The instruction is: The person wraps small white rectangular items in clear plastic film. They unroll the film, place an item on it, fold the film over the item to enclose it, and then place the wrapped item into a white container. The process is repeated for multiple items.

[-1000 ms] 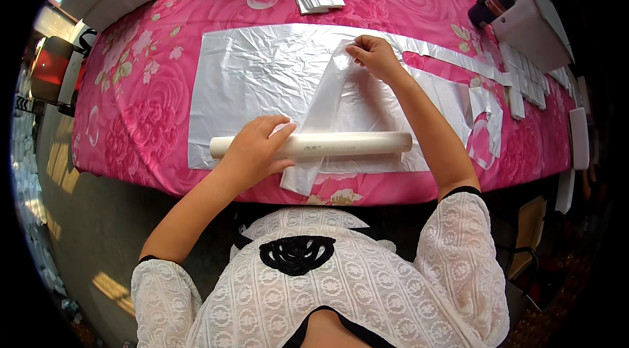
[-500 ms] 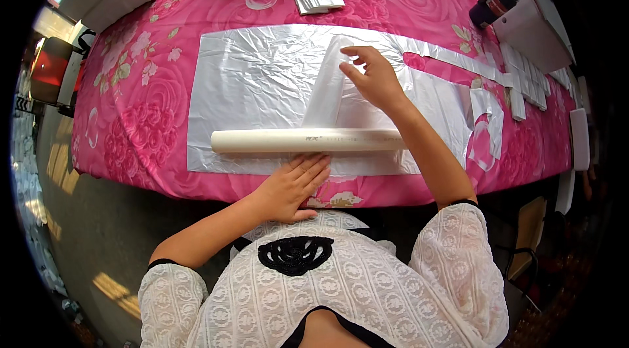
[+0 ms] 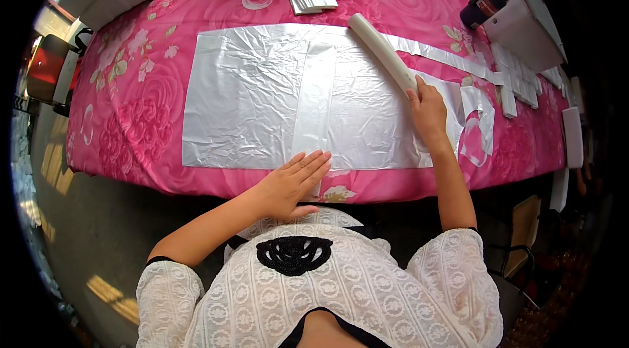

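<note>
The left hand (image 3: 292, 184) lies palm down, fingers nearly together and thumb apart, on the near end of a long, pale strip of smooth film (image 3: 316, 99) — apparently to stop it shifting over the wide, crinkled silver film sheet (image 3: 236, 99) on the pink floral cloth-covered desk (image 3: 131, 115). The right hand's (image 3: 430, 113) fingers clamp the near end of a long white cylindrical tube (image 3: 381, 50) — slanted, seemingly held clear of the strip; whether it touches the sheet, I cannot tell.

one wide fisheye view from left side of wearer's head, facing steeply down; white lace top (image 3: 360, 269) nearest at bottom, pink tablecloth (image 3: 131, 132) just beyond; corners black.
</note>
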Demonstrator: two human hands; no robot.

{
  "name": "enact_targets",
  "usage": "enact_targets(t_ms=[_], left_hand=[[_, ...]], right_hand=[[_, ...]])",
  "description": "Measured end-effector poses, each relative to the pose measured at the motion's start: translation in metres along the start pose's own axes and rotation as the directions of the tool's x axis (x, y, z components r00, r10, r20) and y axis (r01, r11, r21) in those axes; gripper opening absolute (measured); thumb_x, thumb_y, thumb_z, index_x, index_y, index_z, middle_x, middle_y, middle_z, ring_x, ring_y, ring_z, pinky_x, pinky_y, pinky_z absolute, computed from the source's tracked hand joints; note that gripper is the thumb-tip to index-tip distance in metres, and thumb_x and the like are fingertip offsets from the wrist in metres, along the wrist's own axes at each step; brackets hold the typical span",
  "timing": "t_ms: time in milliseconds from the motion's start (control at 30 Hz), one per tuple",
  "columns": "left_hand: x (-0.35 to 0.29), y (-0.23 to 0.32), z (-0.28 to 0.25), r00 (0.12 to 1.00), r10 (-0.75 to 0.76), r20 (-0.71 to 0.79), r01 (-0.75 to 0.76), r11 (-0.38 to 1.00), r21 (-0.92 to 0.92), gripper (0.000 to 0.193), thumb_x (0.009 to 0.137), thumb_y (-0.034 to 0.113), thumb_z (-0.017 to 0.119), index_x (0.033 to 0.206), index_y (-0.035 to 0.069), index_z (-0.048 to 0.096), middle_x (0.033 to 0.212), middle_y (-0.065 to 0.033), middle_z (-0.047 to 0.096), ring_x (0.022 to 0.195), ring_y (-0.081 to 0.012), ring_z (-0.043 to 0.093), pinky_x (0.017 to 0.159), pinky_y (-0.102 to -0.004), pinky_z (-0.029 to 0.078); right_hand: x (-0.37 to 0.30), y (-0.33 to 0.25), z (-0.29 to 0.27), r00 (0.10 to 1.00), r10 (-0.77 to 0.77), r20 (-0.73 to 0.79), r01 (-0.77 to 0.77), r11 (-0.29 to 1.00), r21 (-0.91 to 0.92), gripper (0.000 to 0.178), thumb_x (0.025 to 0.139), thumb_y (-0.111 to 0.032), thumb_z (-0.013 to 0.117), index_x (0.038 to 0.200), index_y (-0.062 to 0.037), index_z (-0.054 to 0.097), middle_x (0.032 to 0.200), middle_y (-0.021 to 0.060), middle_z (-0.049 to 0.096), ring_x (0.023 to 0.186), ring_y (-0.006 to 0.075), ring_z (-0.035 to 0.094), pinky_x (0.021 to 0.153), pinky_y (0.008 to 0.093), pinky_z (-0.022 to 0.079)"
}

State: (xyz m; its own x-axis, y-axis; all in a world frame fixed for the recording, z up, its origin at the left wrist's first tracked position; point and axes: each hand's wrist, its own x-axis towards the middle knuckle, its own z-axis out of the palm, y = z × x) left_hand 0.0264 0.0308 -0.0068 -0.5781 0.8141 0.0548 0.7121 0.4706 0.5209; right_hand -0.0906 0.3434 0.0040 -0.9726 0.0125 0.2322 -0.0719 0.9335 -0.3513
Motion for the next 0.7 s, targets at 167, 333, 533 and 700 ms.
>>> enact_targets(t_ms=[167,333,533,700], left_hand=[[0.003,-0.013,-0.006,0.998,0.015,0.064,-0.023,0.994,0.111,0.082,0.074,0.043,0.059,0.134,-0.003,0.028,0.143,-0.0202,0.023,0.134,-0.0312,0.021,0.108,-0.0434,0.017],[0.006,0.012,0.023,0.999,-0.050,0.013,0.041,0.932,0.361,0.064,0.076,0.026,0.054,0.131,-0.001,0.035,0.140,-0.0207,0.029,0.131,-0.0320,0.026,0.107,-0.0441,0.020],[0.001,0.018,0.040,0.995,-0.058,-0.082,0.087,0.907,0.412,0.052,0.081,0.016,0.043,0.130,0.000,0.038,0.139,-0.0186,0.032,0.131,-0.0296,0.028,0.106,-0.0425,0.022],[-0.002,0.017,0.037,0.997,-0.042,-0.067,0.066,0.912,0.405,0.052,0.082,0.016,0.042,0.132,0.000,0.036,0.140,-0.0170,0.032,0.131,-0.0284,0.029,0.105,-0.0416,0.024]], right_hand=[[-0.018,-0.024,-0.014,0.982,-0.039,0.185,-0.014,0.961,0.278,0.038,0.082,-0.021,0.059,0.117,-0.0054,0.056,0.092,0.0121,0.060,0.084,0.0271,0.056,0.074,0.0356,0.044],[-0.055,-0.076,0.000,0.798,-0.567,0.201,0.488,0.806,0.337,0.042,0.073,-0.010,0.065,0.115,-0.0102,0.057,0.103,0.0085,0.058,0.094,0.0267,0.053,0.082,0.0371,0.042],[-0.032,-0.104,0.025,0.786,-0.596,0.165,0.534,0.788,0.305,0.039,0.074,-0.012,0.063,0.112,-0.0131,0.058,0.105,0.0056,0.059,0.099,0.0248,0.051,0.090,0.0376,0.036],[0.046,-0.102,0.059,0.801,-0.595,0.062,0.573,0.793,0.206,0.035,0.079,-0.016,0.060,0.114,-0.0135,0.058,0.108,0.0055,0.058,0.103,0.0247,0.050,0.094,0.0370,0.034]])
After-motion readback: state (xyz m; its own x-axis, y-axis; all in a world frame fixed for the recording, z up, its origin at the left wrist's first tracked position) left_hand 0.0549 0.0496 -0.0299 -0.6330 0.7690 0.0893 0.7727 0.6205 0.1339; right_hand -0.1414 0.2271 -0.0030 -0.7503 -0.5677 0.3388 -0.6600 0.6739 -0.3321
